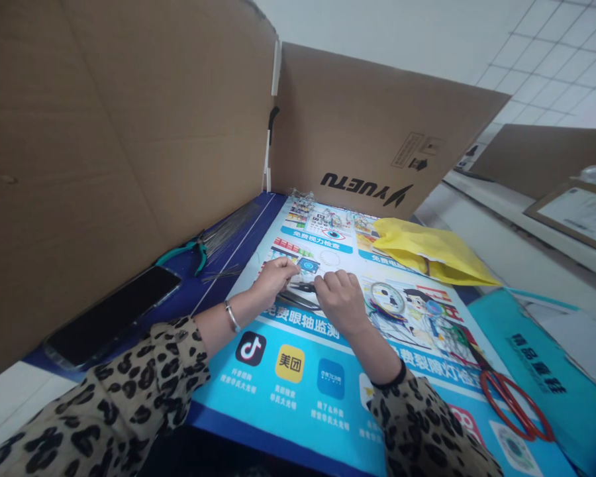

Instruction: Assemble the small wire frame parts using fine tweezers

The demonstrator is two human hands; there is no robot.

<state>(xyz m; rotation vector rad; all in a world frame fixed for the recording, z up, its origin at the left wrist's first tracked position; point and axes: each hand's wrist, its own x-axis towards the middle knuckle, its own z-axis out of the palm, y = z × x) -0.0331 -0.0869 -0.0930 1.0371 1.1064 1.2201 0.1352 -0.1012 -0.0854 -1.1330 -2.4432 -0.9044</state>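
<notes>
My left hand [274, 281] is closed in a pinch over the printed sheet, and whatever lies between its fingertips is too small to make out. Facing it, my right hand [342, 301] is wrapped round a small black tool [305, 287], whose dark end points toward the left fingertips; its exact kind is unclear. A gap separates the two hands. Just beyond them lies a thin wire ring [330, 258]. To the right of my right hand rests a coil of thin coloured wire [387, 299].
Scissors with red handles [516, 404] lie at right, near a yellow bag [427, 248] and a teal bag [541, 371]. On the left are teal-handled pliers [198, 255], thin wire lengths [228, 232] and a phone [114, 318]. Cardboard panels [367, 126] stand behind and left.
</notes>
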